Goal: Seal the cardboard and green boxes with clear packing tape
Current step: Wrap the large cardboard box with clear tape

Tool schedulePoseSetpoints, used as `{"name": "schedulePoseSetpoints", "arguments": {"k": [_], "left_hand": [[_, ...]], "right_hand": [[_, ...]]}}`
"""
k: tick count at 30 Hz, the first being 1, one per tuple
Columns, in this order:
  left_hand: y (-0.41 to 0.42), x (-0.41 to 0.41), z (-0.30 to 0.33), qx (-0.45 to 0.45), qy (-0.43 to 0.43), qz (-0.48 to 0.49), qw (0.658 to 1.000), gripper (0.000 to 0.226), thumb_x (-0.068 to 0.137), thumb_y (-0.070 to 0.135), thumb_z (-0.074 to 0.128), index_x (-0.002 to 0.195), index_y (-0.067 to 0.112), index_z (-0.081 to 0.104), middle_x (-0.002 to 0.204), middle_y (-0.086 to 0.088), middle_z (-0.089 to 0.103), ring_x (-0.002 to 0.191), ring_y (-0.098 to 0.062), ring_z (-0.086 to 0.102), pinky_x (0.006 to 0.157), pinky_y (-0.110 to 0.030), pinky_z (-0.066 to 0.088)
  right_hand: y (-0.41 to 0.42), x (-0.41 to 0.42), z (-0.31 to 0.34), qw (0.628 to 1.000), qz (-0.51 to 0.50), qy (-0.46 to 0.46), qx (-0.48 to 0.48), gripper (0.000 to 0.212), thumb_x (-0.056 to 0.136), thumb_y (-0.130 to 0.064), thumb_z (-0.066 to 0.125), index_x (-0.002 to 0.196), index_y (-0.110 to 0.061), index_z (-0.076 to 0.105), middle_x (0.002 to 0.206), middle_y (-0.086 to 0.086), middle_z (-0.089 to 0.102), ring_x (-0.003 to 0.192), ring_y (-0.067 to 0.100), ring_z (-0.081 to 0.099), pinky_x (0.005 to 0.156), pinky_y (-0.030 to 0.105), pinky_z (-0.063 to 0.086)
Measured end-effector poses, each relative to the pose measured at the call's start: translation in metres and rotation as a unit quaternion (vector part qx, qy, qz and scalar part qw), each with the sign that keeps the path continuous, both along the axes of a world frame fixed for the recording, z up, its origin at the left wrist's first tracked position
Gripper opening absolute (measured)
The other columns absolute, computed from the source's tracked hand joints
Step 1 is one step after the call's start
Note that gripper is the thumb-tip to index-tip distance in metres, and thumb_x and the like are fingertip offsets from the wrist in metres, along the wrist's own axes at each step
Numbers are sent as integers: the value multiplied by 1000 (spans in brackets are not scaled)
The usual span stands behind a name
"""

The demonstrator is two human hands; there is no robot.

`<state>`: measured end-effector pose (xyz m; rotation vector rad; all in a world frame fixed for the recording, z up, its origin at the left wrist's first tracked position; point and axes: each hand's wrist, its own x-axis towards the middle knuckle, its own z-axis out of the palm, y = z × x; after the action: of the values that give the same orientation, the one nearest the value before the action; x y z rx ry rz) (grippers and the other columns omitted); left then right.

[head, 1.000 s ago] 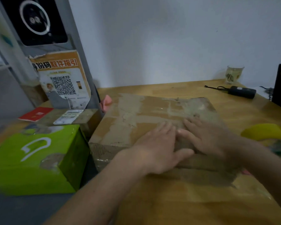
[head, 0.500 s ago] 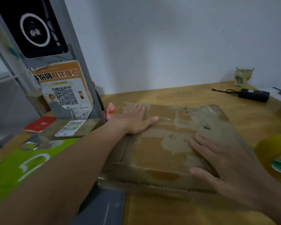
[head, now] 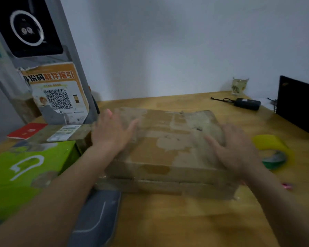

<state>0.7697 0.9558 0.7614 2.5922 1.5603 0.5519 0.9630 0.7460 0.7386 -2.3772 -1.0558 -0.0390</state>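
Head view: the cardboard box (head: 169, 148) lies flat on the wooden table (head: 185, 220), its long axis running left to right, its broad top face up and patched with old tape and torn paper; its near long side faces the person. The left hand (head: 112, 134) lies flat on the box's far left corner, fingers straight and spread, grasping nothing; the right hand (head: 234, 148) rests flat on the box's right end, fingers straight, likewise holding nothing. Left of the box sits the green box (head: 25, 172), close beside it; a roll of tape (head: 273, 150) lies just right of the box, apart from the right hand. Behind the box the table runs to a pale wall (head: 168, 41); a glass (head: 239, 85) and a black device (head: 247, 103) stand well behind the box to the right. In front of the box the table is bare wood; a grey pad (head: 98, 216) lies at its near left corner.
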Motion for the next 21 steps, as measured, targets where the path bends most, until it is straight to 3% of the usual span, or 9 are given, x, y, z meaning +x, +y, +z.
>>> {"name": "schedulePoseSetpoints", "arguments": {"k": [3, 5, 7, 10, 14, 15, 17, 19, 21], "left_hand": [[8, -19, 15, -223, -70, 111, 966, 66, 96, 58, 42, 138, 7, 47, 128, -15, 54, 98, -27, 51, 79, -36, 42], [2, -23, 15, -185, -102, 99, 972, 66, 92, 63, 45, 122, 6, 59, 110, -14, 60, 91, -28, 54, 75, -36, 42], [-8, -26, 7, -67, -220, 94, 969, 63, 90, 66, 47, 106, 8, 65, 100, -10, 63, 87, -26, 56, 75, -34, 41], [-19, -32, 6, 33, -535, 88, 839, 45, 99, 52, 43, 103, 9, 55, 103, -6, 58, 93, -17, 50, 81, -26, 33], [-21, -45, 24, -220, -753, -10, 620, 69, 89, 78, 27, 126, 29, 59, 128, 8, 63, 119, -15, 57, 107, -38, 42], [-24, -51, 25, -265, -751, -37, 603, 69, 90, 77, 20, 124, 33, 60, 124, 11, 65, 119, -16, 58, 105, -42, 44], [-37, -61, 28, -316, -699, -98, 634, 70, 90, 77, 14, 121, 37, 63, 118, 14, 68, 121, -18, 56, 102, -44, 42], [-46, -68, 25, -333, -643, -128, 677, 71, 89, 78, 14, 123, 38, 62, 124, 11, 66, 127, -20, 52, 105, -48, 38], [-54, -74, 26, -332, -611, -145, 704, 69, 90, 76, 15, 114, 34, 64, 120, 7, 67, 124, -21, 55, 105, -49, 39]], "right_hand": [[-2, 26, -9, 979, -47, 193, -38, 58, 93, -52, 51, 133, -10, 46, 121, 8, 59, 105, 28, 58, 84, 40, 51], [-7, 29, -17, 970, -27, 236, 51, 54, 89, -47, 61, 130, -14, 51, 115, 5, 63, 97, 24, 63, 80, 43, 55], [-16, 27, -19, 953, -9, 231, 195, 55, 89, -34, 67, 137, -17, 45, 121, 2, 62, 101, 20, 63, 78, 39, 56], [-26, 23, -18, 865, 89, 327, 370, 62, 89, -2, 63, 143, -16, 35, 129, -3, 58, 114, 12, 59, 84, 27, 52], [-30, 19, 0, 753, 108, 453, 465, 26, 93, -8, 41, 109, -15, 59, 104, 3, 64, 96, 17, 59, 85, 40, 45], [-33, 18, 7, 710, 100, 489, 497, 27, 92, -12, 35, 97, -17, 62, 93, 5, 61, 88, 19, 55, 80, 42, 42], [-44, 16, 14, 659, 107, 537, 516, 31, 90, -25, 35, 99, -17, 63, 94, 6, 64, 90, 21, 55, 80, 45, 42], [-49, 11, 15, 664, 118, 550, 493, 49, 94, -47, 33, 123, -15, 58, 116, 7, 67, 112, 24, 57, 94, 54, 40], [-49, 4, 14, 687, 84, 547, 471, 68, 93, -68, 29, 126, -15, 55, 122, 10, 66, 118, 28, 57, 99, 59, 40]]}}
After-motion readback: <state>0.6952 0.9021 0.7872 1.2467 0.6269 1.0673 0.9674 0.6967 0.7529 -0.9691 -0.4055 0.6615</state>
